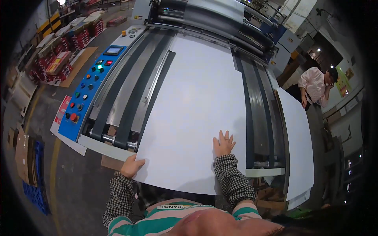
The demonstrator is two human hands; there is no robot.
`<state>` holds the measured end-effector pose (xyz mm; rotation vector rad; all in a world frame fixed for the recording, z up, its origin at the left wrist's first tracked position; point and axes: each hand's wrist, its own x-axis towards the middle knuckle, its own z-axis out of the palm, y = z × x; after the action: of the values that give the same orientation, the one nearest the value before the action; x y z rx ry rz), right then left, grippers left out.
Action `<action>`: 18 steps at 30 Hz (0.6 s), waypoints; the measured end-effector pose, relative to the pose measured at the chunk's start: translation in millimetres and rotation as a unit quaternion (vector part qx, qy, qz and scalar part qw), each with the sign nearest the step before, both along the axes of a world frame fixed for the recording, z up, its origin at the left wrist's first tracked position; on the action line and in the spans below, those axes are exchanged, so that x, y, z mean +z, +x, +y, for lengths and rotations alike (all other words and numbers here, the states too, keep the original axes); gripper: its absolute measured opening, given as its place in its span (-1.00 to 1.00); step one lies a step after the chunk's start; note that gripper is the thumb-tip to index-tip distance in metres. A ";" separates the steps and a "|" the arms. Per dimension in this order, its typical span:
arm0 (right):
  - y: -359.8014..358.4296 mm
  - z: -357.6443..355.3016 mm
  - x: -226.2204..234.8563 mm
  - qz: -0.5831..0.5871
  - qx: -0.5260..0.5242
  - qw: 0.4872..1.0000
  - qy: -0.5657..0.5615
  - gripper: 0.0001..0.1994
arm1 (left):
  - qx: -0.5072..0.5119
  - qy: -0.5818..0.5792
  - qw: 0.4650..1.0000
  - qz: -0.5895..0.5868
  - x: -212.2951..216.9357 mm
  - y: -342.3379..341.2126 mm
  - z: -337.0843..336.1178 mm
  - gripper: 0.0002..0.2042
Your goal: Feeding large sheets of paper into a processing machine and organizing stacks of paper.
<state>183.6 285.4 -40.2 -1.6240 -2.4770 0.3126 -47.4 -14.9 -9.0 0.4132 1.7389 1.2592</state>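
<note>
Large white sheet (197, 106) lying flat across the feed table (130, 86) of a big machine, filling the centre and running from 6 toward 12 o'clock, near edge overhanging the table's front. Left hand (132, 166) at 7 o'clock gripping the sheet's near left corner, fingers curled under the edge, thumb side on top. Right hand (223, 144) just right of 6 o'clock, pressed flat on top of the sheet, fingers spread wide and holding nothing. Dark belts (118, 94) running lengthwise under and beside the sheet. Blue control panel (88, 88) with coloured buttons at 9 o'clock along the table's left side. Rollers (212, 15) at 12 o'clock past the sheet's far end. Second stack of white sheets (299, 141) at 3 o'clock, with a person in a pale shirt (315, 84) standing beyond it at 2 o'clock.
</note>
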 end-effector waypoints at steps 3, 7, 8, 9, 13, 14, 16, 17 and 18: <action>-13.2 13.6 2.8 -0.003 0.060 0.998 -0.024 -0.48 | 0.057 0.037 0.992 -0.104 -5.1 -5.9 0.1 -0.71; -29.9 43.0 -1.7 0.003 0.071 0.997 -0.023 -0.48 | 0.037 0.005 0.996 -0.077 -0.4 -26.5 28.1 -0.72; -37.5 53.0 -1.7 -0.007 0.075 0.997 -0.021 -0.48 | 0.041 0.020 0.996 -0.079 -8.7 -35.8 36.1 -0.73; -45.3 63.5 -1.3 -0.017 0.080 0.996 -0.019 -0.47 | 0.043 0.021 0.996 -0.079 -11.9 -45.6 42.5 -0.73; -78.1 105.3 6.9 -0.018 0.078 0.996 -0.024 -0.47 | 0.068 0.028 0.997 -0.013 13.1 -62.8 79.8 -0.74; -83.9 119.8 6.7 -0.029 0.075 0.997 -0.014 -0.46 | 0.099 -0.045 0.977 0.181 25.6 -56.2 95.4 -0.73; -101.4 147.9 6.1 -0.030 0.077 0.997 -0.001 -0.45 | 0.154 -0.035 0.868 0.470 14.8 -54.6 114.4 -0.72; -106.6 162.4 3.6 0.001 0.101 0.995 0.010 -0.48 | 0.133 0.006 0.859 0.494 22.4 -44.6 123.9 -0.72; -109.1 176.2 3.3 0.033 0.126 0.991 0.022 -0.51 | 0.113 0.047 0.846 0.519 33.2 -30.3 137.5 -0.73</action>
<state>74.4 461.5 -37.0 -1.2644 -2.6200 0.3349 -77.7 122.6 24.2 1.1284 2.6851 1.3929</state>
